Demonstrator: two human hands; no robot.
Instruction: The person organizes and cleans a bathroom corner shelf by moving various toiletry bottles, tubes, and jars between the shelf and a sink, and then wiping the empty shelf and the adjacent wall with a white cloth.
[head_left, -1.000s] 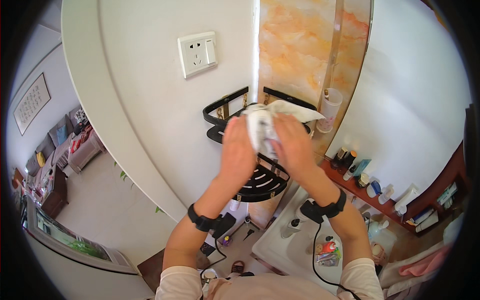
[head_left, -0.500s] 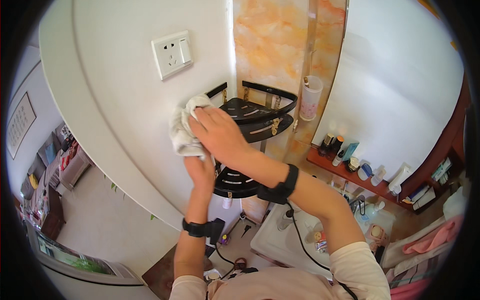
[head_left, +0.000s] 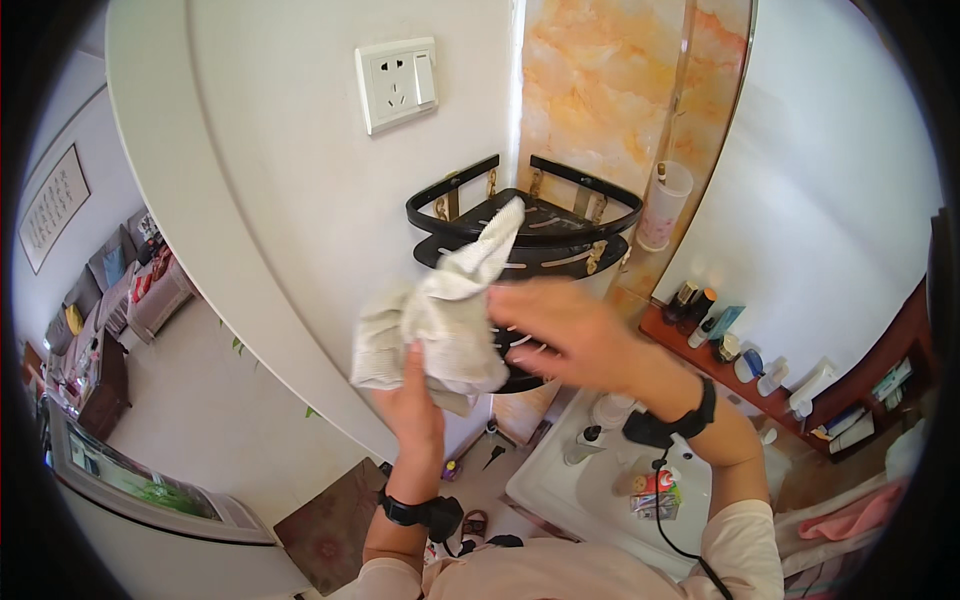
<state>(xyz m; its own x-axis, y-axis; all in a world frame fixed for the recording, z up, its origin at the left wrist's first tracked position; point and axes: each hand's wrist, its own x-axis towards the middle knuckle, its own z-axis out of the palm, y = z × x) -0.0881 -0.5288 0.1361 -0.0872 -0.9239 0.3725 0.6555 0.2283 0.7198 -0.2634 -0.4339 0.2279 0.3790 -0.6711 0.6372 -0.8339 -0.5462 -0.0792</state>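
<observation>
A crumpled off-white cloth [head_left: 450, 325] is gripped from below by my left hand [head_left: 413, 405], its thumb lying over the front of the fabric. One corner of the cloth sticks up in front of a black corner shelf [head_left: 525, 238]. My right hand [head_left: 575, 325] is beside the cloth's right edge, fingers apart and slightly blurred; whether its fingertips touch the fabric is hard to tell. Behind the hands, the shelf's upper tiers have slots and a railed rim, and a lower tier is mostly hidden by the cloth and my right hand.
A white wall socket [head_left: 397, 85] is above the shelf. To the right hangs a clear cup [head_left: 665, 207]. Bottles stand on a reddish ledge [head_left: 745, 375] under a mirror. Below right is a white sink [head_left: 535, 495] with small items. A doorway opens left toward a sofa [head_left: 155, 290].
The cloth and both hands have come down from the wall beside the upper shelf. My right hand has come off the cloth's face to its right side, and the view has shifted.
</observation>
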